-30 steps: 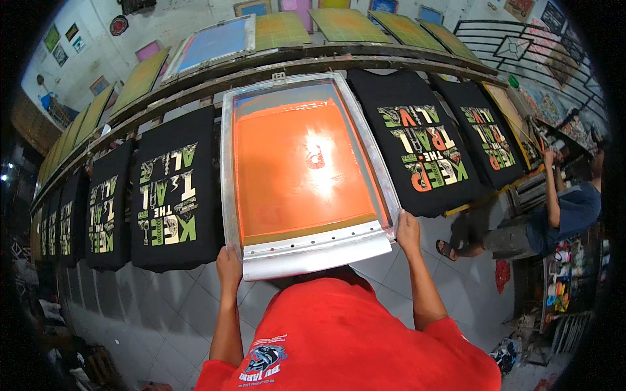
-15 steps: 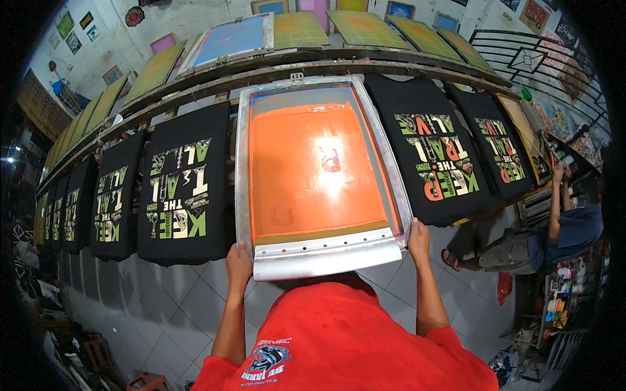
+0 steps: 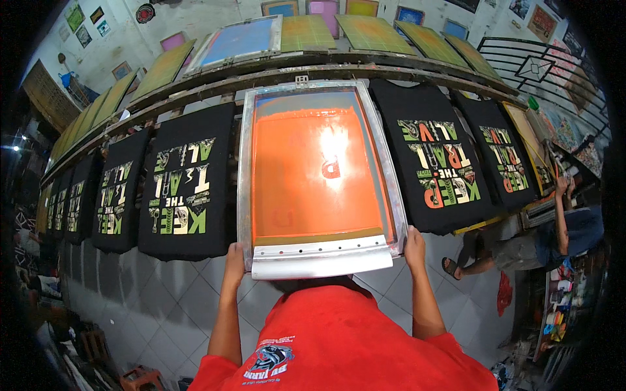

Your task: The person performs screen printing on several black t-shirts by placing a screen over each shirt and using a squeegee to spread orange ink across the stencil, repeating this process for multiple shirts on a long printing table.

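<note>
A screen printing frame (image 3: 245,195) with metal sides lies in front of me, its mesh (image 3: 300,182) covered in orange ink. A reddish letter shape shows through right of the middle, and a fainter one near the lower left. Across the near end runs a pale metal strip (image 3: 323,253) with a row of holes. My left hand (image 3: 233,264) is closed round the near left corner. At the near right corner my right hand (image 3: 415,247) grips the frame too. Whatever lies beneath the frame is hidden.
Printed black T-shirts (image 3: 189,104) lie on boards to the left, and more T-shirts (image 3: 407,104) to the right. Behind runs a long rail (image 3: 274,73) with green-yellow boards (image 3: 306,32). A co-worker (image 3: 561,238) stands at far right. An orange stool (image 3: 141,378) sits at lower left.
The frame's near right corner and my right hand have shifted slightly left and down in the picture. A second faint letter now shows in the mesh. Both hands keep their hold.
</note>
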`<state>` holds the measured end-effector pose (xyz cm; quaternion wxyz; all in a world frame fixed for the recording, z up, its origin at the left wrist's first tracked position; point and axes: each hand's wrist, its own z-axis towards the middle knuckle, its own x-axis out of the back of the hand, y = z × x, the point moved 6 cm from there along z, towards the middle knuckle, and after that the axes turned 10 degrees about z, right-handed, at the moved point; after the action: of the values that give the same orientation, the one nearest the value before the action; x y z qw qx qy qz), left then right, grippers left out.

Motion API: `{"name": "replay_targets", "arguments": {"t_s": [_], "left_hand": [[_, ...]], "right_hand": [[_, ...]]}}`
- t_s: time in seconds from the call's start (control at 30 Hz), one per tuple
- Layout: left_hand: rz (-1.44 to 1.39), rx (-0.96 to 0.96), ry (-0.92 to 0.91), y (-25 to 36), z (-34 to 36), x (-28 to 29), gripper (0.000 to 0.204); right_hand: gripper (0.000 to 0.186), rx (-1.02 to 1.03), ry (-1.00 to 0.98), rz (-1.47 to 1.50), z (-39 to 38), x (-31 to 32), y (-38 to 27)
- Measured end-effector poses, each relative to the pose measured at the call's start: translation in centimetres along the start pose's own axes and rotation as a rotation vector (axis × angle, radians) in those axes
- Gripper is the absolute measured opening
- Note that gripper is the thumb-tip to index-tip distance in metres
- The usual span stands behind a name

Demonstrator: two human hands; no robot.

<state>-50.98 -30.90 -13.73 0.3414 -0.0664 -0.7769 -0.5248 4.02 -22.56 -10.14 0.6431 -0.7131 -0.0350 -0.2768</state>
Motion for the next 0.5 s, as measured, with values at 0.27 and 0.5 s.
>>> {"name": "replay_targets", "arguments": {"t_s": [0.27, 0.5], "left_hand": [[-0.288, 0.029, 0.076, 1.1, -1.7, -0.7, 0.042], [-0.121, 0.045, 0.072, -2.5, -0.7, -1.1, 0.053]], "right_hand": [[0.061, 0.637, -0.518, -0.380, -9.4, -0.2, -11.7], [0.056, 0.746, -0.603, -0.475, -8.6, -2.9, -10.9]]}}
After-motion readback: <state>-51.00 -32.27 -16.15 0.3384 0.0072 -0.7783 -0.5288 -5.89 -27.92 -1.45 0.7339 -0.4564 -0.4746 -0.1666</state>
